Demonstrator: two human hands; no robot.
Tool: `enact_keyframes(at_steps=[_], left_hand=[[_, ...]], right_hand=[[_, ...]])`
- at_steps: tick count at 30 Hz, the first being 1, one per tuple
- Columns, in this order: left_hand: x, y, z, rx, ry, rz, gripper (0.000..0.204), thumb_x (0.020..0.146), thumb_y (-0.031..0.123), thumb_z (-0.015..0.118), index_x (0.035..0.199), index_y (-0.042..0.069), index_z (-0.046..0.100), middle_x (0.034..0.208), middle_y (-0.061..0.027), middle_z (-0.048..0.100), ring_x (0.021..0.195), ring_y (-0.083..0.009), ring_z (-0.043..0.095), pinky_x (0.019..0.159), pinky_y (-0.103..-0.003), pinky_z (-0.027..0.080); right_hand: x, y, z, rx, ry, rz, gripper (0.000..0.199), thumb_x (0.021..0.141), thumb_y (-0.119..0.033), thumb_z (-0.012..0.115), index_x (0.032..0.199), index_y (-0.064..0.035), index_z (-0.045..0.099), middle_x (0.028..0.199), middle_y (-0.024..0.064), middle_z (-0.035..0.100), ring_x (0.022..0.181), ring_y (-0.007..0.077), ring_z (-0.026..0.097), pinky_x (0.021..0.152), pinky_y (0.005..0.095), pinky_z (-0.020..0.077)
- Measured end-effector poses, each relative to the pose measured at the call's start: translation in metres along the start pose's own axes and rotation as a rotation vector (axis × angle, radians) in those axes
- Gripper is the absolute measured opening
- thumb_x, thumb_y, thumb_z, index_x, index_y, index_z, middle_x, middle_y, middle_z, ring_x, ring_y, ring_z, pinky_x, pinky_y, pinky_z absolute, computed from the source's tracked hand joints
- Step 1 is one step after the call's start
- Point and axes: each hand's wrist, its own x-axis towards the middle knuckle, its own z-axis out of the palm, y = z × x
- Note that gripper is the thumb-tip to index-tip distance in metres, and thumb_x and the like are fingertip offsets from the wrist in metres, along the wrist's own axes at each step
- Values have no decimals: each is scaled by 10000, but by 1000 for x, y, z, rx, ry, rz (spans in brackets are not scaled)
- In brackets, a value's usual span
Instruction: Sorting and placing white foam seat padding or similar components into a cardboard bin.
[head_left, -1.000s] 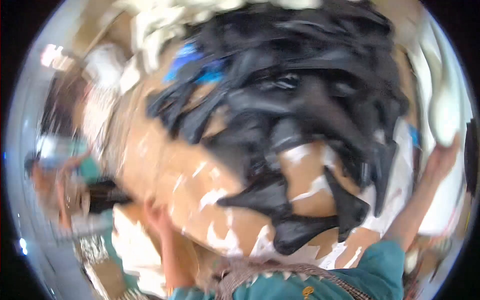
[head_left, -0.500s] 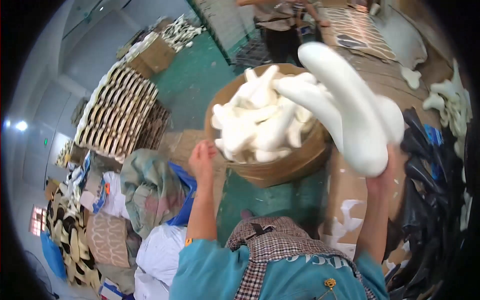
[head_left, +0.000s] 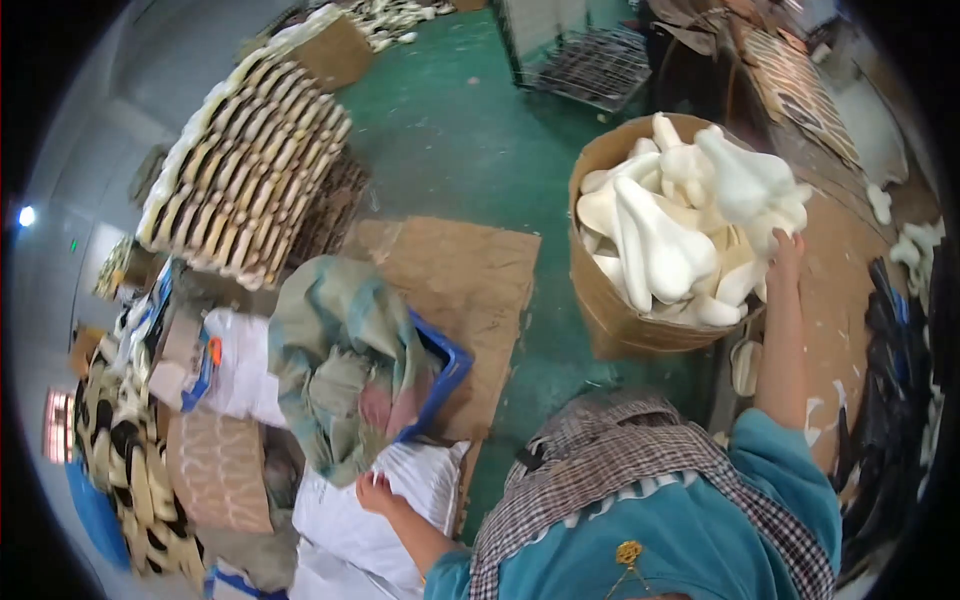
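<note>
My right hand (head_left: 786, 248) reaches up to a white foam form (head_left: 748, 180) lying on top of a round brown cardboard drum (head_left: 612, 305) heaped with several such white forms; the fingers touch it, and the grip is hidden. My left hand (head_left: 374, 492) is low at the left, fingers curled on a white sack (head_left: 355, 525). A checked apron and teal sleeves fill the lower edge.
A blue crate (head_left: 443, 372) draped with a green-grey cloth (head_left: 335, 370) sits on flat cardboard (head_left: 455, 275) over a green floor. Stacked tan moulded pieces (head_left: 250, 170) stand at upper left. A wire cage (head_left: 585, 60) is behind. Black pieces (head_left: 895, 390) lie on the table at right.
My right hand has lowered the long white form onto the drum's heap. My left hand has dropped from the drum's rim down to the white sack. The view has swung left.
</note>
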Motion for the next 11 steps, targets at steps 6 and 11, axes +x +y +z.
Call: enact_keyframes(at_steps=[6,11], left_hand=[[49,9,59,13,31,-53,241,764,68,502,999,24,535,835,-92,564,618,-184,534,527,-255,433],[80,22,177,32,-196,38,270,777,90,541,1041,31,522,830,-96,569,638,-213,538,548,-286,463]], right_hand=[[14,-22,31,-1033,727,-829,544,756,-121,593,1251,-14,395,1180,131,487,1094,266,450,893,329,379],[-18,-8,146,-427,-87,-624,565,773,-296,623,1251,-68,426,1265,157,450,1134,313,435,975,388,313]])
